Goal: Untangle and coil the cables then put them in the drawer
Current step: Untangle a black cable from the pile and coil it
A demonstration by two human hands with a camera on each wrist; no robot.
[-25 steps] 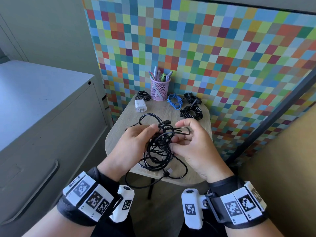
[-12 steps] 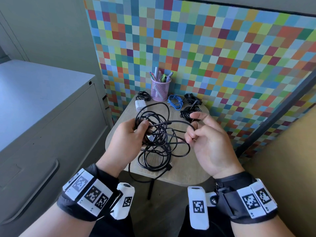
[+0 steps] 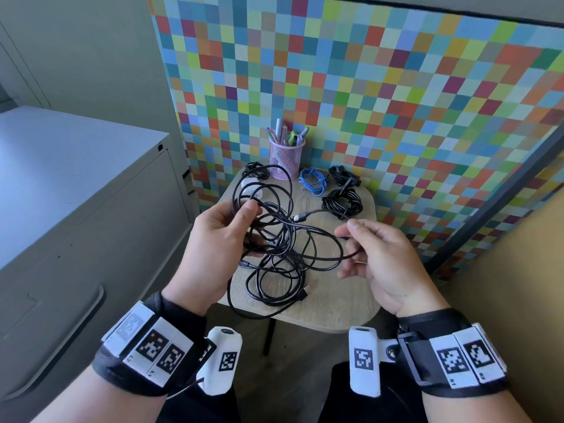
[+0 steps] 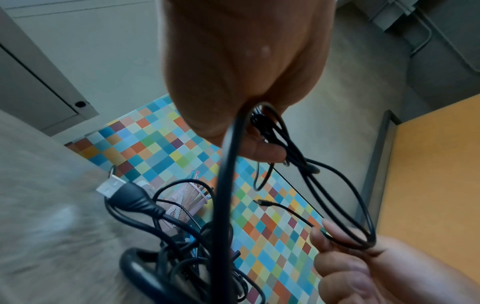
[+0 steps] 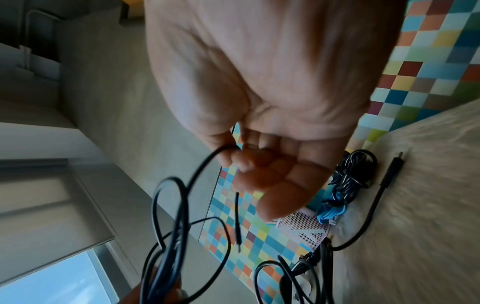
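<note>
A tangle of black cables (image 3: 283, 248) hangs between my hands above the small wooden table (image 3: 335, 300); its lower loops and a plug rest on the tabletop. My left hand (image 3: 244, 218) grips several strands on the left of the tangle, thumb on top. My right hand (image 3: 351, 232) pinches one thin strand to the right between thumb and forefinger, the other fingers loosely spread. In the left wrist view, the left hand (image 4: 249, 131) holds cable loops and a USB plug (image 4: 111, 187) dangles below. The right wrist view has the right hand (image 5: 233, 156) pinching the black strand (image 5: 197, 174).
At the back of the table stand a pink mesh pen cup (image 3: 287, 157), a white charger (image 3: 251, 186), a blue coiled cable (image 3: 312, 181) and coiled black cables (image 3: 341, 203). A grey drawer cabinet (image 3: 76, 239) fills the left. The checkered partition (image 3: 366, 102) stands behind.
Both hands have risen and moved apart. The left hand lifted the tangle up and back; the right hand drew one strand out to the right, opening the loops.
</note>
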